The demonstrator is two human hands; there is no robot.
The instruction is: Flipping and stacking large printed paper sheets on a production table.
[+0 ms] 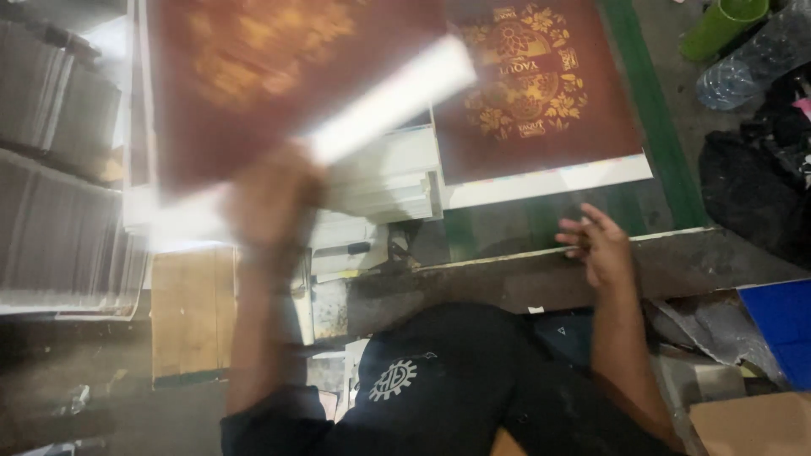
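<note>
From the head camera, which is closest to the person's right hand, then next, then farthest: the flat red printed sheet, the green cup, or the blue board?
From the right hand:
1. Red printed sheet, lying just above it.
2. Blue board, lower right.
3. Green cup, top right corner.

— We see a dark red sheet [279, 84] with blurred gold ornament and a white edge.

— And our flat sheet [541, 93] matches: red, gold floral pattern, beside a green strip [655, 118].
</note>
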